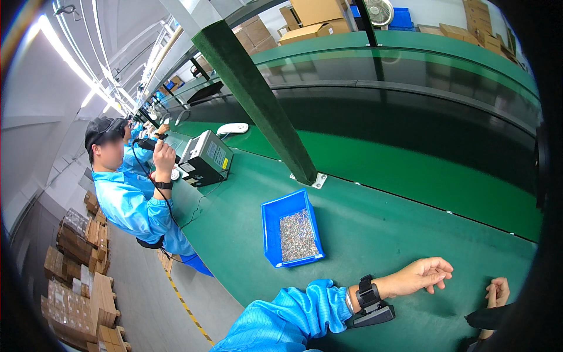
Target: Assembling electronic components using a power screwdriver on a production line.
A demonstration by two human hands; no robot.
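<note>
A: Where was the bin [271,232], and what stood around it?

B: On the green table [375,229], ahead and to the left of both hands, with small parts [298,236] in it. Just beyond it rose a green post [255,102], which hid some of the dark strip [404,126] behind. Farther left stood a machine [206,157], and a worker [126,196] beside it.

A: And the hands?

B: The left hand [419,277] was right of the bin and apart from it, fingers loosely bent, gripping nothing. The right hand [497,290] showed near the right edge, fingers curled; I couldn't tell whether it held anything.

A: How many of each?

B: One bin on the table, one green post, one machine, one fan [379,13] at the back. One worker was near, at least one more behind. The parts were too many and too tiny to count; the cartons [316,12] overlapped too much.
</note>
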